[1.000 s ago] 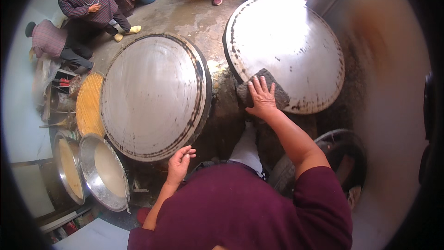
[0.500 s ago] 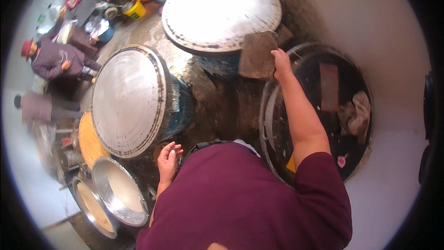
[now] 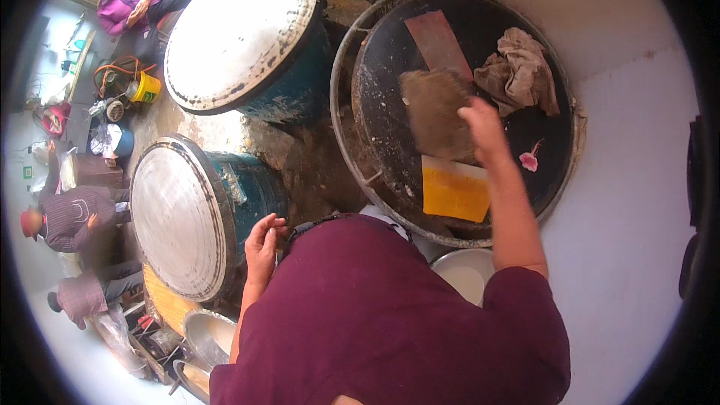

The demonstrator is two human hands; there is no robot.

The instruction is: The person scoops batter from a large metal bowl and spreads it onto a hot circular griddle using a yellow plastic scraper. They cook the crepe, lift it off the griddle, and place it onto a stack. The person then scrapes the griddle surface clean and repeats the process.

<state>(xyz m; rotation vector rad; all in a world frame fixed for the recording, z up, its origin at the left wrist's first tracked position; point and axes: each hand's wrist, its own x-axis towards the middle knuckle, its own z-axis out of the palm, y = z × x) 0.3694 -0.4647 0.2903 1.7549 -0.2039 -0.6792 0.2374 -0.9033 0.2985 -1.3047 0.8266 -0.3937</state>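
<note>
My right hand [image 3: 484, 131] grips a square, dark brown pad [image 3: 435, 116] at its near edge, slightly blurred, over a large black round plate [image 3: 540, 180] inside a metal ring. Partly under or beside the pad are a reddish-brown flat piece [image 3: 437, 41] and a yellow sheet [image 3: 455, 199]. A crumpled greyish cloth [image 3: 517, 71] and a small pink-and-white item [image 3: 529, 160] lie at the right of the plate. My left hand [image 3: 264, 244] hangs with loosely bent fingers, apparently holding nothing, beside the lower drum with its pale round top [image 3: 180, 217].
A second pale-topped drum [image 3: 240, 30] stands upper left. A seated person in pink [image 3: 124, 7] and two other people [image 3: 75, 221] are at the left edge. A yellow bucket [image 3: 144, 88], wooden board [image 3: 169, 296] and metal basins [image 3: 206, 337] surround the drums. A wall [image 3: 615, 165] bounds the right.
My view has turned rightward. My right hand has lifted the brown pad off the upper pale top and carried it over the black plate. My left hand stays low at my side.
</note>
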